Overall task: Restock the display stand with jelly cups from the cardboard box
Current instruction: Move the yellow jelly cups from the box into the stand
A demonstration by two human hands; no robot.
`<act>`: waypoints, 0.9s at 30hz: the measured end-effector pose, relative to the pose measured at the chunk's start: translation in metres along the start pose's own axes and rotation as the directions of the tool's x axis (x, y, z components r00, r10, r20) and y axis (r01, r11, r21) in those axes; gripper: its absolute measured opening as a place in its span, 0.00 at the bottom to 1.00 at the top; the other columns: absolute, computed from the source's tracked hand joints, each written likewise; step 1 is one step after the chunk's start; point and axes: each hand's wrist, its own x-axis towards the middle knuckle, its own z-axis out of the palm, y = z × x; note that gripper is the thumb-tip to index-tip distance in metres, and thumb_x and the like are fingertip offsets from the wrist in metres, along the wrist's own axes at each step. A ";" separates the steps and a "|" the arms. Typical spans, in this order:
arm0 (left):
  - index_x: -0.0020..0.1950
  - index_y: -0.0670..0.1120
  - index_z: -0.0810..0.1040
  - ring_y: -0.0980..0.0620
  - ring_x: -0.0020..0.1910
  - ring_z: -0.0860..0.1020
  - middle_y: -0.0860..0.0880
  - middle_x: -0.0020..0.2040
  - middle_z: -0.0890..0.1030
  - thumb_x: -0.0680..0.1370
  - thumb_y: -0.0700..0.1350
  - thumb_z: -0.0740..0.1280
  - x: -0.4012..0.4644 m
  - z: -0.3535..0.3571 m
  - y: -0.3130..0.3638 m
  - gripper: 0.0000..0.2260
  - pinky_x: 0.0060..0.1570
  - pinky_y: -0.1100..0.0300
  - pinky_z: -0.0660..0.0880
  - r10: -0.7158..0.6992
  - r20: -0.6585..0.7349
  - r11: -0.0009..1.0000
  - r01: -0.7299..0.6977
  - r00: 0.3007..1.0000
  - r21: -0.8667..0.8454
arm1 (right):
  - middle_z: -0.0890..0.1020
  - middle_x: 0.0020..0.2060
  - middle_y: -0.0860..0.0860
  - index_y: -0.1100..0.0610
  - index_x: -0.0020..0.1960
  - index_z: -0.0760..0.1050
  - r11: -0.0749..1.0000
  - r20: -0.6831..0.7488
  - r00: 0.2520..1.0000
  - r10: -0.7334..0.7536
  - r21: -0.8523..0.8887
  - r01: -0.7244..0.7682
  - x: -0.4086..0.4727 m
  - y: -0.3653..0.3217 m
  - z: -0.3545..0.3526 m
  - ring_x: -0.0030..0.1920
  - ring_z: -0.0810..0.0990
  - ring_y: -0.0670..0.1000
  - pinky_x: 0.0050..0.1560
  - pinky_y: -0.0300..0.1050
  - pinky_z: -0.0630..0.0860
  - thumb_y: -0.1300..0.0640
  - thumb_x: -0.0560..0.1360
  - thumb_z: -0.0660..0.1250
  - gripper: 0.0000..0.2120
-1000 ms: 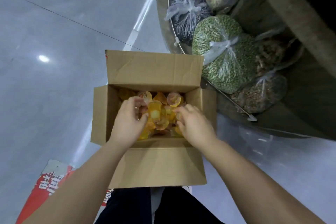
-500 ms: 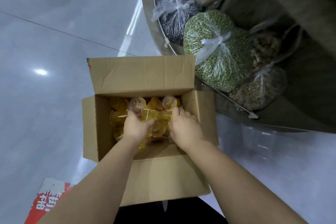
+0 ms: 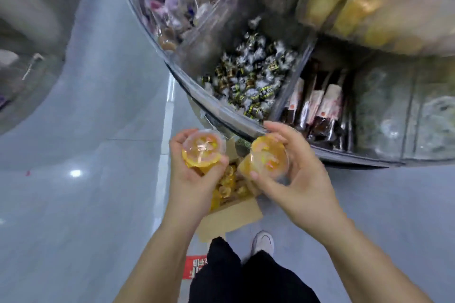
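Note:
My left hand (image 3: pixel 190 179) grips orange jelly cups (image 3: pixel 203 150) with clear lids, held up above the cardboard box (image 3: pixel 231 219). My right hand (image 3: pixel 293 172) grips more orange jelly cups (image 3: pixel 268 157) just in front of the curved rim of the display stand (image 3: pixel 221 110). The box stands on the floor below both hands, and several jelly cups (image 3: pixel 229 187) still lie inside it. An upper tier of the stand (image 3: pixel 357 7) at the top right holds blurred yellow-orange packs.
The stand's compartments hold wrapped black-and-silver candies (image 3: pixel 248 79), dark packets with red-white labels (image 3: pixel 317 106) and purple-pink sweets (image 3: pixel 172 15). A red printed carton (image 3: pixel 194 267) lies on the grey floor by my legs and white shoe (image 3: pixel 263 241). Another fixture (image 3: pixel 22 32) stands at the left.
Both hands have come up out of the box, each holding jelly cups. My view has risen from the box to the stand's upper compartments.

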 end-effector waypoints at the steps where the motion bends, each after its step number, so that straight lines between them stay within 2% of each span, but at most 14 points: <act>1: 0.52 0.62 0.67 0.60 0.46 0.78 0.53 0.51 0.77 0.62 0.49 0.72 0.003 0.008 0.029 0.23 0.45 0.69 0.73 0.058 0.036 0.998 -0.059 0.998 0.030 | 0.75 0.55 0.40 0.36 0.61 0.68 0.998 -0.024 0.998 -0.057 -0.015 0.057 0.001 -0.026 -0.011 0.57 0.76 0.42 0.57 0.36 0.72 0.63 0.67 0.71 0.31; 3: 0.53 0.60 0.65 0.58 0.47 0.77 0.48 0.53 0.75 0.63 0.48 0.74 0.012 0.026 0.078 0.25 0.46 0.66 0.73 0.157 0.118 0.984 -0.165 0.981 0.061 | 0.74 0.56 0.37 0.33 0.62 0.64 0.985 -0.085 0.984 -0.158 -0.081 0.152 0.004 -0.069 -0.032 0.59 0.75 0.42 0.57 0.36 0.73 0.62 0.67 0.70 0.33; 6: 0.54 0.60 0.65 0.56 0.49 0.76 0.46 0.54 0.74 0.64 0.44 0.74 0.021 0.054 0.127 0.26 0.48 0.65 0.74 0.267 0.246 0.957 -0.286 0.932 0.046 | 0.74 0.55 0.36 0.32 0.61 0.61 0.964 -0.197 0.952 -0.234 -0.175 0.201 0.002 -0.106 -0.058 0.58 0.76 0.42 0.55 0.39 0.75 0.58 0.64 0.71 0.35; 9: 0.58 0.63 0.64 0.56 0.51 0.78 0.55 0.53 0.77 0.66 0.43 0.73 0.030 0.084 0.154 0.28 0.50 0.63 0.75 0.303 0.372 0.941 -0.338 0.877 0.031 | 0.76 0.49 0.34 0.34 0.56 0.64 0.959 -0.300 0.920 -0.251 -0.208 0.194 0.002 -0.123 -0.087 0.50 0.78 0.40 0.48 0.32 0.74 0.54 0.60 0.72 0.30; 12: 0.58 0.60 0.66 0.62 0.50 0.77 0.63 0.49 0.78 0.67 0.41 0.71 0.042 0.115 0.171 0.26 0.49 0.71 0.72 0.342 0.452 0.921 -0.389 0.824 0.014 | 0.78 0.47 0.36 0.35 0.51 0.68 0.951 -0.344 0.896 -0.281 -0.226 0.212 0.008 -0.132 -0.119 0.47 0.79 0.39 0.44 0.29 0.74 0.55 0.59 0.72 0.27; 16: 0.57 0.53 0.73 0.61 0.52 0.78 0.60 0.51 0.79 0.68 0.41 0.73 0.065 0.157 0.189 0.20 0.49 0.72 0.72 0.403 0.476 0.886 -0.464 0.782 0.013 | 0.79 0.47 0.34 0.36 0.53 0.70 0.925 -0.336 0.874 -0.351 -0.272 0.267 0.032 -0.135 -0.166 0.47 0.78 0.36 0.45 0.24 0.70 0.57 0.62 0.73 0.26; 20: 0.56 0.50 0.74 0.64 0.49 0.78 0.59 0.50 0.80 0.66 0.38 0.76 0.101 0.203 0.201 0.21 0.47 0.73 0.72 0.414 0.438 0.861 -0.499 0.798 0.097 | 0.79 0.47 0.37 0.41 0.54 0.70 0.939 -0.296 0.907 -0.299 -0.261 0.224 0.079 -0.128 -0.213 0.46 0.78 0.37 0.44 0.24 0.70 0.60 0.65 0.73 0.24; 23: 0.53 0.52 0.74 0.62 0.47 0.78 0.57 0.48 0.80 0.65 0.36 0.76 0.131 0.229 0.201 0.22 0.46 0.69 0.73 0.366 0.404 0.865 -0.467 0.839 0.186 | 0.79 0.41 0.44 0.47 0.52 0.66 0.958 -0.294 0.936 -0.195 -0.262 0.117 0.122 -0.120 -0.236 0.40 0.78 0.43 0.41 0.36 0.75 0.57 0.64 0.72 0.22; 24: 0.52 0.55 0.74 0.63 0.46 0.78 0.57 0.47 0.80 0.65 0.37 0.77 0.140 0.235 0.198 0.22 0.45 0.70 0.73 0.356 0.391 0.861 -0.461 0.849 0.215 | 0.78 0.41 0.44 0.48 0.51 0.65 0.963 -0.303 0.939 -0.165 -0.256 0.087 0.135 -0.117 -0.242 0.39 0.78 0.43 0.39 0.36 0.75 0.57 0.63 0.72 0.22; 27: 0.48 0.61 0.72 0.67 0.43 0.77 0.61 0.44 0.79 0.64 0.40 0.78 0.156 0.247 0.189 0.23 0.42 0.74 0.72 0.343 0.337 0.854 -0.441 0.877 0.278 | 0.77 0.39 0.39 0.46 0.51 0.69 0.990 -0.341 0.933 -0.112 -0.123 0.074 0.165 -0.108 -0.248 0.38 0.78 0.34 0.33 0.23 0.70 0.56 0.64 0.75 0.21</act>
